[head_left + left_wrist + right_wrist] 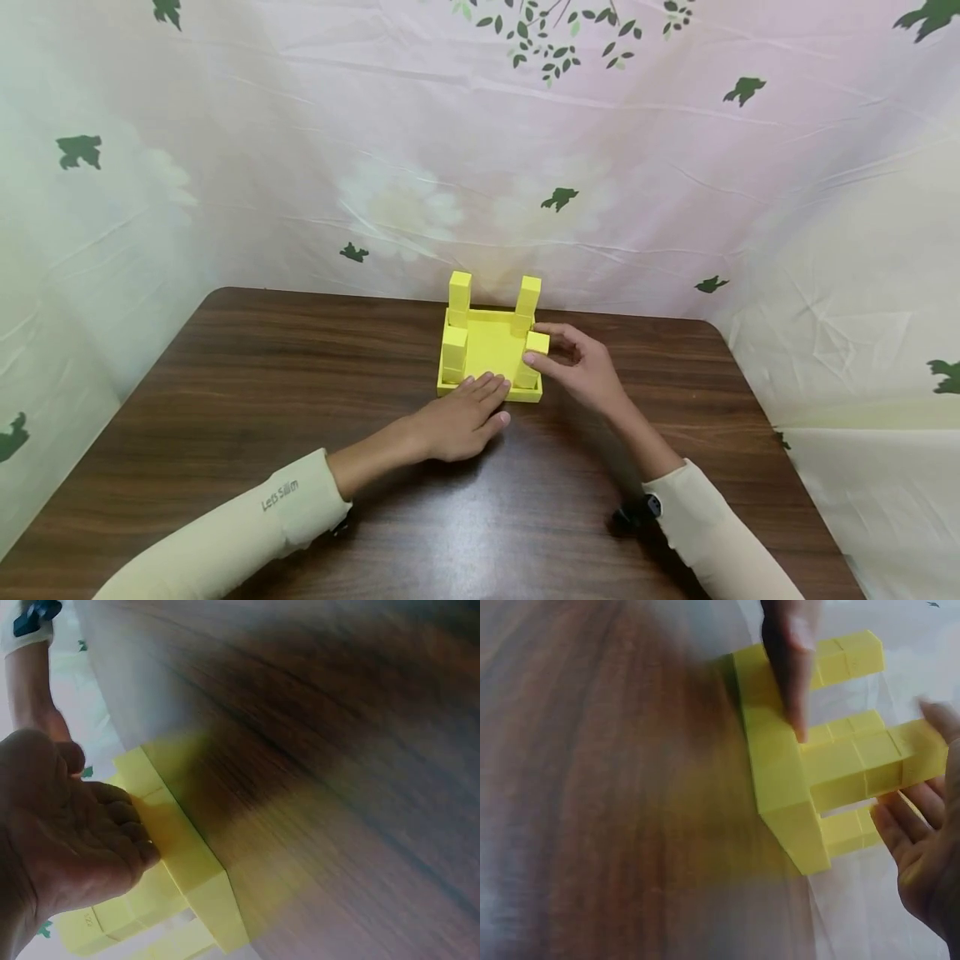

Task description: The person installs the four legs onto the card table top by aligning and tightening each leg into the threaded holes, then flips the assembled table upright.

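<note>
A shallow yellow square tray (491, 343) sits toward the back of the table, with a stack of yellow blocks standing at each corner. Flat fingers of my left hand (459, 423) rest on the tray's near rim; the left wrist view shows that hand's palm side against the tray wall (196, 859). At the near right corner, my right hand (588, 371) pinches the top block (537, 342) of the stack between thumb and fingers. In the right wrist view this block (917, 752) lies between the thumb and the curled fingers.
The other stacks are the near left one (453, 354), the far left one (459, 298) and the far right one (527, 302). Beneath everything is a dark wooden table (300, 375). A printed cloth (465, 167) hangs behind and beside it.
</note>
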### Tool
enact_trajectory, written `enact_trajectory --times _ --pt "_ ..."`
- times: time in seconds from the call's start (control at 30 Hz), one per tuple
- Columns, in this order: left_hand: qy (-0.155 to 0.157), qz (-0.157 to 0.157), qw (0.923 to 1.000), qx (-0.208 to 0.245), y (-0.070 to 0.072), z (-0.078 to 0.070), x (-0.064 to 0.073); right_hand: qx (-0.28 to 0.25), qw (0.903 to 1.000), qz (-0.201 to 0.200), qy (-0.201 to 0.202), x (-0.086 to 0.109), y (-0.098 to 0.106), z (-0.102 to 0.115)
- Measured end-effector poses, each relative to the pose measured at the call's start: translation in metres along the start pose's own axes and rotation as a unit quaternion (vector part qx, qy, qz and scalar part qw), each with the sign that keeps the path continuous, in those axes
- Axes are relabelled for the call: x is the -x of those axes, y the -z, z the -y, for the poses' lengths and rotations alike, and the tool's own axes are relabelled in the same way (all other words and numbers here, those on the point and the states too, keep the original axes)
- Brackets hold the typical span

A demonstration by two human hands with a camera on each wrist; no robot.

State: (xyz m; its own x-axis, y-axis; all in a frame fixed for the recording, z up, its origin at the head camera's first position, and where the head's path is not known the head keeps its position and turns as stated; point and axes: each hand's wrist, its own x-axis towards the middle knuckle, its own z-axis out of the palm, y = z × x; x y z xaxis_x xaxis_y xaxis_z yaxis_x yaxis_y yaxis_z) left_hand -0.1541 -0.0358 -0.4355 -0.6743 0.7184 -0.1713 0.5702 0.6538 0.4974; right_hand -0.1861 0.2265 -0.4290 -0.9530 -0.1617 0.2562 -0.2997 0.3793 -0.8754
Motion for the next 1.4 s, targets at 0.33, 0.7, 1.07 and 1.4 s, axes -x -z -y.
enact_trajectory --times 0.33,0.7,1.07,1.4 --pt "-0.019 -0.132 0.9829 0.127 0.012 0.006 0.018 -0.125 0.9864 0.005 -0.107 0.014 0.000 0.002" --pt "0.074 -0.213 0.9492 0.219 0.019 0.030 0.054 -0.205 0.9590 0.052 -0.189 0.034 -0.007 -0.002" --pt "0.163 -0.227 0.8800 0.384 0.010 0.048 0.058 -0.230 0.9478 0.069 -0.210 0.046 -0.018 -0.005" --pt "0.123 -0.120 0.8162 0.552 0.008 0.050 0.049 -0.212 0.9497 0.090 -0.212 0.054 -0.028 -0.002"
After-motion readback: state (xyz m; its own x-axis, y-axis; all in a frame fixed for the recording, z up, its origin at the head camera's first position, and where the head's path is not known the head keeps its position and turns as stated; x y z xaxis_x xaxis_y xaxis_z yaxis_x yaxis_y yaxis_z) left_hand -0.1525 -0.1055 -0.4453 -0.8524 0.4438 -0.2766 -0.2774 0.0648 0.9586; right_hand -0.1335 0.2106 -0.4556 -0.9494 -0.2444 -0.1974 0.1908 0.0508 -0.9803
